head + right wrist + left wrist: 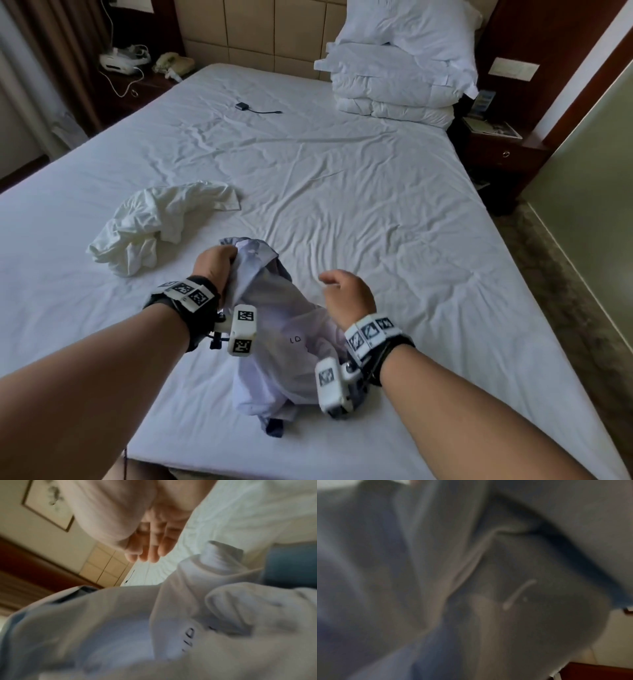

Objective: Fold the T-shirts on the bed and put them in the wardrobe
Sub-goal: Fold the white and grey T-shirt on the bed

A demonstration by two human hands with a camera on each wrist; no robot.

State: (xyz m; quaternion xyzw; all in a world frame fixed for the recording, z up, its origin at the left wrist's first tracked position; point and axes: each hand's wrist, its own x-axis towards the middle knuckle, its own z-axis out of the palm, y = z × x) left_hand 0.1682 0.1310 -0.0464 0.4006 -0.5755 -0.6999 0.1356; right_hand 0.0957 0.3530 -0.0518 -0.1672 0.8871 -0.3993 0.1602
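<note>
- A pale lilac T-shirt [274,342] with blue trim lies bunched at the near edge of the bed [376,205], small dark lettering showing on its fabric.
- The left hand [214,267] grips the far end of that T-shirt, fingers curled into the cloth and lifting it off the sheet; the left wrist view is filled with blurred grey-blue fabric [471,574].
- The right hand [346,294] hovers just beside the T-shirt, over its right side, fingers loosely bent and holding nothing; in the right wrist view the palm [137,520] hangs above the crumpled shirt [120,628], apart from it.
- A white T-shirt [154,222] lies crumpled on the sheet to the left, a little farther up the bed.
- A small dark device [244,106] with a short cable rests on the sheet well beyond.
- Folded white bedding [397,89] and a pillow [411,27] are stacked at the headboard's right corner.
- A telephone [173,63] sits on the left nightstand.
</note>
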